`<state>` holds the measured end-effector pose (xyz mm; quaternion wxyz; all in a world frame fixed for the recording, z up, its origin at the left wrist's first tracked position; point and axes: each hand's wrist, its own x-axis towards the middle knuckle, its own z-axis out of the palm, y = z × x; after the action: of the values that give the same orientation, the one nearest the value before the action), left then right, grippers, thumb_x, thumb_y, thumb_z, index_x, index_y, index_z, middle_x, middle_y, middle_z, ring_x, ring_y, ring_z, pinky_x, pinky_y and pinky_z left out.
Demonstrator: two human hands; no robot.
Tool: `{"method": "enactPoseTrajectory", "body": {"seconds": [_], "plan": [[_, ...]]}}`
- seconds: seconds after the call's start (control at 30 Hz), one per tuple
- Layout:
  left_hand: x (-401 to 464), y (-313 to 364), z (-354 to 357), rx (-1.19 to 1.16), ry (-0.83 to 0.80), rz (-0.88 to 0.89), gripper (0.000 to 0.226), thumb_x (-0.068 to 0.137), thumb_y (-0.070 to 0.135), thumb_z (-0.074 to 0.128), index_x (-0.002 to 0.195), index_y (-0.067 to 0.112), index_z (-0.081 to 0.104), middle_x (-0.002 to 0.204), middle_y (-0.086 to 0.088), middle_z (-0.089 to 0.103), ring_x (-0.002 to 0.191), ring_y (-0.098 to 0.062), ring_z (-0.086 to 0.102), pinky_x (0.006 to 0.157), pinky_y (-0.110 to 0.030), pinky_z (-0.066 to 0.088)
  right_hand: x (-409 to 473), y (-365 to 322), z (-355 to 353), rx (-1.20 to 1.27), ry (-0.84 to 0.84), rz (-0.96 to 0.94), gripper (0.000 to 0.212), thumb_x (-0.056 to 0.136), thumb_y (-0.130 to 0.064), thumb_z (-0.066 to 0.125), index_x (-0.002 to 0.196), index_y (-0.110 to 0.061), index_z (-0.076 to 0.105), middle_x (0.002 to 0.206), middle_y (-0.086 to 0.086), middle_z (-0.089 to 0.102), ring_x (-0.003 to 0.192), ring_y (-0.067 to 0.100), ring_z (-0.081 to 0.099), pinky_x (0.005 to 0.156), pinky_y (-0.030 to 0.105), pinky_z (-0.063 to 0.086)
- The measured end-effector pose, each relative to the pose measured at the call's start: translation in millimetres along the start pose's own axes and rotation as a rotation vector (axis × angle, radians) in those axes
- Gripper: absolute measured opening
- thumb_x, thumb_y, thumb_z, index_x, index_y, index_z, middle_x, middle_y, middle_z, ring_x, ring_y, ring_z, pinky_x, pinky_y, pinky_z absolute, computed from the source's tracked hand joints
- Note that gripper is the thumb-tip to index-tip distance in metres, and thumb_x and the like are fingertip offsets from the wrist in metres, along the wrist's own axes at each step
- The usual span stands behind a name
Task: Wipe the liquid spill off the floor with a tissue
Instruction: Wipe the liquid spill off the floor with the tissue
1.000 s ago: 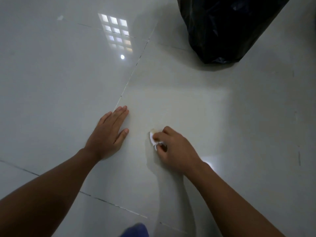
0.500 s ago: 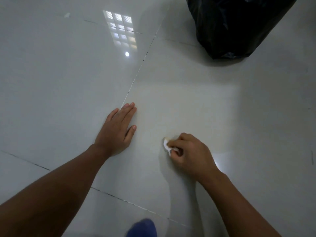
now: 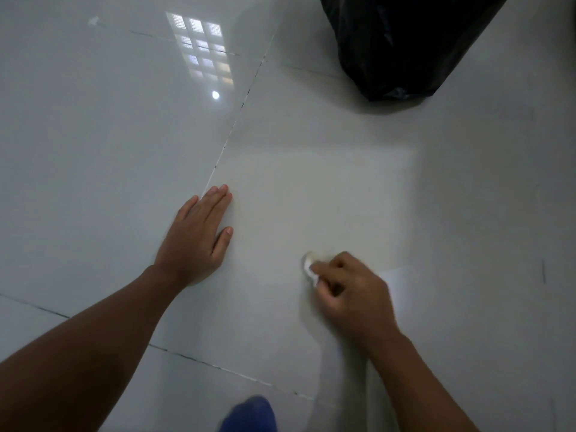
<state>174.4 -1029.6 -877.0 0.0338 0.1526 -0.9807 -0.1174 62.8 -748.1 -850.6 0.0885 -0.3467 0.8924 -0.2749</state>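
A small crumpled white tissue (image 3: 310, 269) is pressed against the glossy white tiled floor (image 3: 311, 188). My right hand (image 3: 349, 291) grips it, with most of the wad hidden under the fingers; the hand is motion-blurred. My left hand (image 3: 198, 238) lies flat on the floor to the left, palm down, fingers together and pointing away, holding nothing. No liquid can be made out on the shiny tile around the tissue.
A black plastic bag (image 3: 405, 42) stands on the floor at the back right. Dark grout lines (image 3: 237, 120) cross the tiles. A window reflection (image 3: 202, 48) glares at the back left. A blue shape (image 3: 249, 414) shows at the bottom edge.
My right hand has slid the tissue rightward and slightly nearer to me across the tile. My left hand has stayed planted flat in the same spot on the floor.
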Motion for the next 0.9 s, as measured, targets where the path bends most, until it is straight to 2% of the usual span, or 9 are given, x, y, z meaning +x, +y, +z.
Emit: {"method": "enactPoseTrajectory", "body": {"seconds": [0.07,0.13,0.23,0.33,0.43,0.53,0.63,0.73,0.9], "plan": [[0,1,1,0.004,0.01,0.009,0.062,0.098,0.034,0.034,0.152,0.003,0.04,0.161,-0.012,0.037,0.151,-0.026,0.033,0.123,-0.047,0.025,7,34,-21,-0.032,0.263,0.374,0.023,0.079,-0.025,0.065,0.097,-0.036,0.074,0.081,-0.006,0.057,0.069,0.014,0.06,0.058,0.025,0.041],[1,1,1,0.005,0.021,0.018,0.062,0.097,0.034,0.035,0.151,0.003,0.041,0.16,-0.013,0.039,0.15,-0.027,0.035,0.122,-0.048,0.027,3,43,-23,-0.04,0.39,0.515,0.026,0.076,-0.022,0.061,0.097,-0.031,0.074,0.083,-0.003,0.058,0.069,0.022,0.061,0.059,0.025,0.04],[0,0,1,0.016,0.029,0.023,0.063,0.096,0.034,0.036,0.15,0.002,0.042,0.159,-0.014,0.04,0.149,-0.028,0.037,0.121,-0.048,0.028,-19,9,2,-0.055,0.28,0.311,0.022,0.072,-0.021,0.058,0.09,-0.027,0.069,0.084,-0.002,0.059,0.068,0.024,0.06,0.054,0.029,0.046],[1,1,4,0.029,0.035,0.031,0.063,0.096,0.034,0.035,0.15,0.002,0.041,0.159,-0.015,0.04,0.149,-0.029,0.037,0.121,-0.048,0.027,-9,-9,13,-0.077,0.09,0.034,0.02,0.081,-0.027,0.059,0.099,-0.03,0.068,0.085,-0.006,0.058,0.071,0.017,0.058,0.05,0.031,0.049],[3,1,1,0.031,0.033,0.032,0.063,0.097,0.034,0.034,0.15,0.001,0.04,0.159,-0.016,0.04,0.148,-0.03,0.037,0.12,-0.049,0.027,24,26,-14,-0.147,0.209,0.245,0.02,0.087,-0.033,0.06,0.106,-0.034,0.068,0.088,-0.006,0.057,0.073,0.016,0.06,0.055,0.027,0.044],[1,0,3,0.032,0.023,0.04,0.064,0.097,0.034,0.034,0.15,0.001,0.04,0.159,-0.016,0.04,0.148,-0.031,0.037,0.12,-0.049,0.028,13,52,-28,-0.089,0.384,0.5,0.014,0.081,-0.025,0.062,0.095,-0.027,0.065,0.089,-0.004,0.055,0.071,0.022,0.06,0.057,0.024,0.037],[0,-2,3,0.029,0.023,0.033,0.064,0.097,0.036,0.033,0.151,0.002,0.04,0.159,-0.015,0.039,0.148,-0.03,0.037,0.12,-0.049,0.028,-12,22,-10,-0.118,0.241,0.31,0.009,0.077,-0.019,0.063,0.084,-0.025,0.061,0.083,-0.004,0.055,0.063,0.022,0.056,0.048,0.03,0.043],[0,1,1,0.027,0.013,0.028,0.064,0.097,0.035,0.034,0.151,0.001,0.04,0.16,-0.015,0.039,0.149,-0.03,0.036,0.121,-0.049,0.028,14,26,-14,-0.171,0.142,0.132,0.015,0.088,-0.033,0.063,0.101,-0.033,0.069,0.087,-0.006,0.058,0.063,0.017,0.058,0.05,0.029,0.045],[1,5,-4,0.017,0.012,0.02,0.064,0.096,0.034,0.035,0.149,0.0,0.043,0.158,-0.016,0.04,0.148,-0.03,0.038,0.12,-0.05,0.03,11,68,-35,-0.085,0.506,0.627,0.011,0.083,-0.028,0.055,0.092,-0.026,0.061,0.091,0.0,0.056,0.074,0.03,0.058,0.063,0.028,0.035]]}}
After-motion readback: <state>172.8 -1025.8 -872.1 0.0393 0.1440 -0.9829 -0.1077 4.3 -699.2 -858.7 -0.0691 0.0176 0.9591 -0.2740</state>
